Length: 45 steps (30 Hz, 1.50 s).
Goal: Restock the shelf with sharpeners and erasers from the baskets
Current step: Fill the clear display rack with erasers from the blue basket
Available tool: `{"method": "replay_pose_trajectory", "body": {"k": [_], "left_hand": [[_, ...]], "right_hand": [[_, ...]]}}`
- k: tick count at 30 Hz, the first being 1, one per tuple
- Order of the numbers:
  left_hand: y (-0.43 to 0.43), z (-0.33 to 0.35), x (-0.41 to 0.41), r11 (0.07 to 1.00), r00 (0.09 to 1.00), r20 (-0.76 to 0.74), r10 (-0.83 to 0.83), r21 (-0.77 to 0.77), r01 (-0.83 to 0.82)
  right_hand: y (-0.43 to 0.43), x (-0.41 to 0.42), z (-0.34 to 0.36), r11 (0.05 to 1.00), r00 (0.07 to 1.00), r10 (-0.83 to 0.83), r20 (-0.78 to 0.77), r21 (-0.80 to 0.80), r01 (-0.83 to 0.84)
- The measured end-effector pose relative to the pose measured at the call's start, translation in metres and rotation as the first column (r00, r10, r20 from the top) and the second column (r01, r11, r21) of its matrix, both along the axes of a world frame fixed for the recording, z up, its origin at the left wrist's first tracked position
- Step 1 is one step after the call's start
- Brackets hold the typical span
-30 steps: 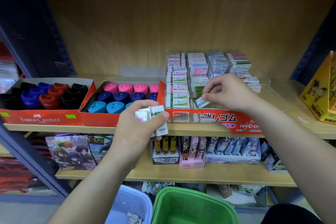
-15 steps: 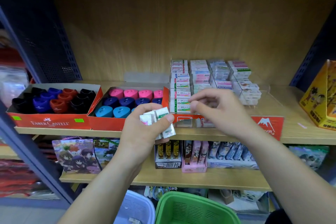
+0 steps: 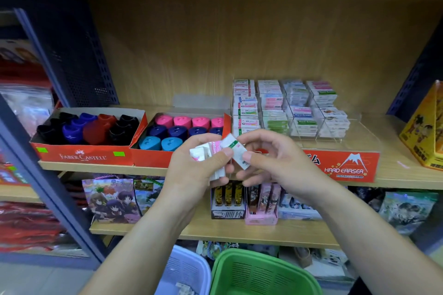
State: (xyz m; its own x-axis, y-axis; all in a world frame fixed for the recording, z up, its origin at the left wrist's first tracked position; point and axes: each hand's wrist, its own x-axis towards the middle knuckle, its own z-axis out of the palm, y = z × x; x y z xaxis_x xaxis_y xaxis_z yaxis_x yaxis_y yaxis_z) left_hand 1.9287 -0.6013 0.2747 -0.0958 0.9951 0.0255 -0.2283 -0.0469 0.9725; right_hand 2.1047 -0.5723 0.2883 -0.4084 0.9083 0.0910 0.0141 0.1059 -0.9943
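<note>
At the centre of the frame the left hand (image 3: pixel 191 170) clutches a small bunch of erasers (image 3: pixel 208 153), fingers curled round them. The right hand (image 3: pixel 271 160) pinches one white eraser (image 3: pixel 236 152) between thumb and fingers, just beside that bunch. Behind the hands, on the shelf (image 3: pixel 407 175), a clear eraser tray (image 3: pixel 340 165) holds stacked erasers at centre right, and two red boxes of sharpeners (image 3: pixel 177 132) sit at centre left. A green basket (image 3: pixel 261 275) and a pale blue basket (image 3: pixel 184 268) show at the bottom.
</note>
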Motion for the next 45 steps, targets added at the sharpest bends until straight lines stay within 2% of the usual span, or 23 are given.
{"method": "replay_pose_trajectory", "body": {"k": [4,8,17,21,24,28,32,34,37,41,45], "left_hand": [[0.0,-0.001,0.002,1.0,0.999,-0.045,0.001,0.014,0.0],[0.0,0.001,0.002,1.0,1.0,-0.012,0.013,-0.013,-0.013],[0.002,-0.003,0.004,0.999,0.995,-0.094,0.043,-0.006,-0.044],[0.003,-0.004,0.004,1.0,0.988,-0.155,0.025,0.021,-0.021],[0.005,-0.009,0.004,1.0,0.983,-0.182,0.016,-0.002,-0.017],[0.007,-0.012,0.002,1.0,0.982,-0.19,0.011,-0.021,-0.016],[0.007,-0.01,0.002,1.0,0.981,-0.192,0.013,0.002,-0.013],[0.007,-0.009,0.002,1.0,0.982,-0.187,0.011,0.007,-0.01],[0.008,-0.009,0.002,1.0,0.983,-0.186,0.011,0.007,-0.01],[0.009,-0.008,0.0,1.0,0.983,-0.185,0.0,0.003,0.001],[0.009,-0.007,-0.001,1.0,0.983,-0.182,0.0,0.015,0.003]], "right_hand": [[0.003,0.001,-0.006,0.998,0.994,-0.068,-0.085,0.005,0.068],[0.007,0.007,-0.009,0.976,0.976,-0.177,-0.123,0.107,0.191],[0.006,0.012,-0.016,0.972,0.98,-0.152,-0.125,0.162,0.171],[0.009,0.018,-0.016,0.966,0.977,-0.212,-0.023,0.145,0.213],[0.018,0.036,-0.005,0.938,0.943,-0.331,0.024,0.121,0.326],[0.045,0.067,0.013,0.826,0.836,-0.541,0.089,0.242,0.509],[0.078,0.074,0.015,0.775,0.701,-0.606,0.375,0.477,0.414],[0.089,0.069,0.015,0.764,0.651,-0.613,0.449,0.546,0.344],[0.098,0.061,0.014,0.775,0.634,-0.587,0.503,0.577,0.259],[0.101,0.061,0.007,0.755,0.623,-0.604,0.497,0.607,0.248],[0.098,0.058,0.002,0.724,0.533,-0.641,0.551,0.665,0.184]]}}
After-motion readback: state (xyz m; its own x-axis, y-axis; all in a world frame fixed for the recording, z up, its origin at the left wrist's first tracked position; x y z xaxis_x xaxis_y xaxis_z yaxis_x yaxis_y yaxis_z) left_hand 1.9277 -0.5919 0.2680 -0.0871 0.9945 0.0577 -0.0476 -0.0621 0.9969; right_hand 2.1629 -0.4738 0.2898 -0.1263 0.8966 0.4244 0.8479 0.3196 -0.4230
